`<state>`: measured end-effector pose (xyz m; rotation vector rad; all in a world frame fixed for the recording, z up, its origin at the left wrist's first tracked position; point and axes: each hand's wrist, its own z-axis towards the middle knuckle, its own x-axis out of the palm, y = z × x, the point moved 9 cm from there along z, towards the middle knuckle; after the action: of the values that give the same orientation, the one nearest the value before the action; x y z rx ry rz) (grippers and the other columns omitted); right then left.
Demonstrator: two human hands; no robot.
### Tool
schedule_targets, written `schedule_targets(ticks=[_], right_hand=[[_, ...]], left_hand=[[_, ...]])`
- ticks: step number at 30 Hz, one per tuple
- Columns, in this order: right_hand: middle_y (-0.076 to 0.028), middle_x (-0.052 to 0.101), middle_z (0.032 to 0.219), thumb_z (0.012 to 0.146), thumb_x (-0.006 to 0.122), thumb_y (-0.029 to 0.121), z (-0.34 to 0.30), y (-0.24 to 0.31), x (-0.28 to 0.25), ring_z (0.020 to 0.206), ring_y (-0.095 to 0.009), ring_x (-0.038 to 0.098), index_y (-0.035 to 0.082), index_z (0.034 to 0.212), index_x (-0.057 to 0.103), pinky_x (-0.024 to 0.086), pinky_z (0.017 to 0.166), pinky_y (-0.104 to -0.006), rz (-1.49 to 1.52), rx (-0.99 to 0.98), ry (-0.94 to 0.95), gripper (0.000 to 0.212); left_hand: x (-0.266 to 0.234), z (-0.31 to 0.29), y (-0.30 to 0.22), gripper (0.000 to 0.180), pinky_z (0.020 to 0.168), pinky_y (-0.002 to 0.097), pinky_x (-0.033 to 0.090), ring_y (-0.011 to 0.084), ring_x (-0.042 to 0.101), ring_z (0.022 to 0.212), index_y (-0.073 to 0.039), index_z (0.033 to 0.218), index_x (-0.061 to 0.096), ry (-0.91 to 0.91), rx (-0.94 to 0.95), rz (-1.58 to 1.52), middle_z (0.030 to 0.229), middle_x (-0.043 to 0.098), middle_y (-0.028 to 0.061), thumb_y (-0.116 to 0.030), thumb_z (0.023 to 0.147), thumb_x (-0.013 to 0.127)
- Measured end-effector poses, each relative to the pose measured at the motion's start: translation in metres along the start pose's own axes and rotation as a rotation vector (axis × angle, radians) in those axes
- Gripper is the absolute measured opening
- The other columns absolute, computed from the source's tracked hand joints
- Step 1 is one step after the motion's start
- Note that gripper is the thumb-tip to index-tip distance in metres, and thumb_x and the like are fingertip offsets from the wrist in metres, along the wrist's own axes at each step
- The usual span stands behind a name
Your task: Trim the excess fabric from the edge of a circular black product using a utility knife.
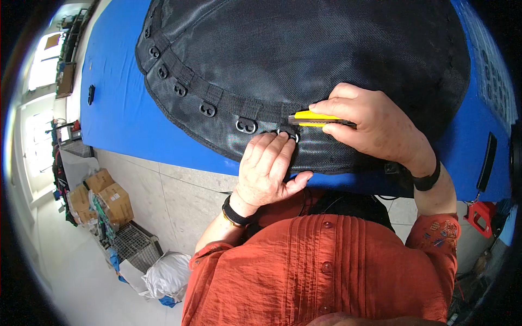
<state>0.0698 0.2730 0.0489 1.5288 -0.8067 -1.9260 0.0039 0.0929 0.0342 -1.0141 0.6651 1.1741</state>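
Note:
A large black woven mat with a curved, bound edge (315, 60) is spread over the blue table. Black webbing (217, 99) follows its curve, with metal rings (207, 109) hanging from short loops. My right hand (375, 122) is closed around a yellow utility knife (321, 118). The knife's tip points left and meets the webbing above one ring (295, 137). My left hand (267, 168) lies at the near edge, its fingertips pressing on that ring and the loop, its thumb held apart. Whether the blade is cutting into the webbing cannot be seen.
The blue tabletop (111, 103) shows at left, with a small black object (91, 94) on it. A red-handled tool (479, 218) hangs at the right edge. Cardboard boxes (115, 201), a wire crate (136, 247) and a white bag (169, 274) are on the floor at left.

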Motion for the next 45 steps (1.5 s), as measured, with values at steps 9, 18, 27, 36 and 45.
schedule_targets(ticks=[9,18,27,36,45], right_hand=[[-0.012,0.073,0.103,0.093,0.081,0.005,0.001,-0.006,-0.036,0.089,-0.027,0.074,0.001,0.127,0.078,0.059,0.079,-0.0342,0.003,0.002,-0.168,0.034],[-0.018,0.070,0.097,0.094,0.074,0.013,0.001,-0.006,-0.014,0.087,-0.037,0.069,0.001,0.120,0.077,0.056,0.078,-0.0443,0.076,0.045,0.025,0.029],[-0.017,0.069,0.096,0.094,0.077,0.015,0.002,-0.004,-0.016,0.087,-0.036,0.069,0.002,0.120,0.077,0.056,0.077,-0.0433,0.131,0.084,0.047,0.029],[-0.012,0.072,0.100,0.091,0.082,0.009,0.002,-0.007,-0.007,0.084,-0.027,0.071,0.004,0.126,0.078,0.058,0.076,-0.0361,0.097,0.062,0.063,0.036],[-0.011,0.071,0.099,0.091,0.082,0.008,0.002,-0.006,-0.010,0.083,-0.026,0.071,0.004,0.128,0.078,0.058,0.075,-0.0360,0.076,0.047,0.050,0.037]], left_hand=[[0.000,-0.001,0.000,0.067,0.097,0.0513,0.058,0.0389,0.070,0.108,0.001,0.127,0.068,-0.002,-0.002,-0.002,0.125,0.070,0.0196,-0.053,0.092,0.083],[-0.001,0.004,-0.002,0.065,0.095,0.0493,0.060,0.0381,0.070,0.108,0.001,0.127,0.069,-0.005,0.013,-0.015,0.125,0.070,0.0191,-0.051,0.091,0.086],[0.000,0.006,-0.004,0.064,0.100,0.0492,0.059,0.0369,0.070,0.112,0.006,0.124,0.072,0.022,0.011,-0.004,0.126,0.070,0.0204,-0.052,0.097,0.079],[0.000,0.006,-0.005,0.063,0.101,0.0509,0.058,0.0369,0.069,0.112,0.005,0.124,0.072,0.033,0.013,-0.007,0.127,0.069,0.0203,-0.051,0.097,0.079],[0.000,0.007,-0.004,0.062,0.101,0.0507,0.058,0.0372,0.069,0.113,0.005,0.124,0.072,0.032,0.003,-0.016,0.128,0.069,0.0204,-0.051,0.097,0.079]])
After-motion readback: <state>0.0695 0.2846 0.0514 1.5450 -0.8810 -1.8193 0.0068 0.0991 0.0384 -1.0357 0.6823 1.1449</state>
